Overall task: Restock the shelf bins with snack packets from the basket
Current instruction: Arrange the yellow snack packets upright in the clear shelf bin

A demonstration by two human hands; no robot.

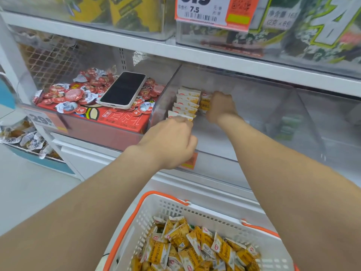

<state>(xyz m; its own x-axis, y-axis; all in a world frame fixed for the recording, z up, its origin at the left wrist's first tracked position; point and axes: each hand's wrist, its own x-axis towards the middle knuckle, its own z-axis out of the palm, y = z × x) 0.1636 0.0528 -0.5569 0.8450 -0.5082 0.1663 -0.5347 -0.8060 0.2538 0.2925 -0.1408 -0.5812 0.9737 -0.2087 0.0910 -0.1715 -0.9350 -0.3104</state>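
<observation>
Head view: your right hand (220, 107) pinches a yellow foil packet (205, 101) in the clear plastic bin (257, 114); left hand (172, 142) curled, hold unclear. Seat it upright next.

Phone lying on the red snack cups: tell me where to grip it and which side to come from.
Pinch the phone across its long edges at the near end, reaching in from the bin's open front. It lies screen up on the loose red cups, edges exposed, and the shelf overhead probably rules out coming straight down.
</observation>
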